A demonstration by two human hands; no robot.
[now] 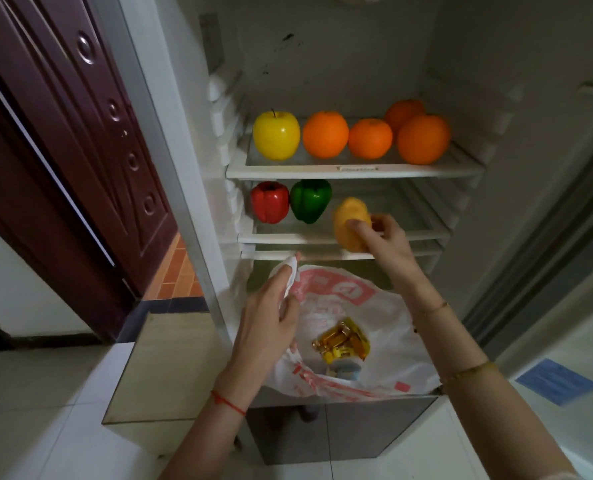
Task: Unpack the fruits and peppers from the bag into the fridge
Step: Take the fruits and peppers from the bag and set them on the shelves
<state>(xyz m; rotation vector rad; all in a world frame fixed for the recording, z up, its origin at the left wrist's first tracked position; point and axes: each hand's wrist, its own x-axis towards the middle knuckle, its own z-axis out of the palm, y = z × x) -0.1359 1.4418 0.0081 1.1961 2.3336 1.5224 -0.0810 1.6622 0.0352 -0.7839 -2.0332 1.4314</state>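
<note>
The right hand (pixel 383 233) grips a yellow pepper (pixel 352 223) at the front of the lower fridge shelf (pixel 409 233), right of the green pepper (pixel 310 200). Below, the left hand (pixel 271 313) pinches the bag (pixel 374 327) by its rim.

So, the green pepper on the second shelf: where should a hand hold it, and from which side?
Probably across its wide upper body, from the front. The green pepper stands upright near the shelf's front edge. The red pepper stands close at its left, so put the thumb on the free right side, fingers over the top.
</note>
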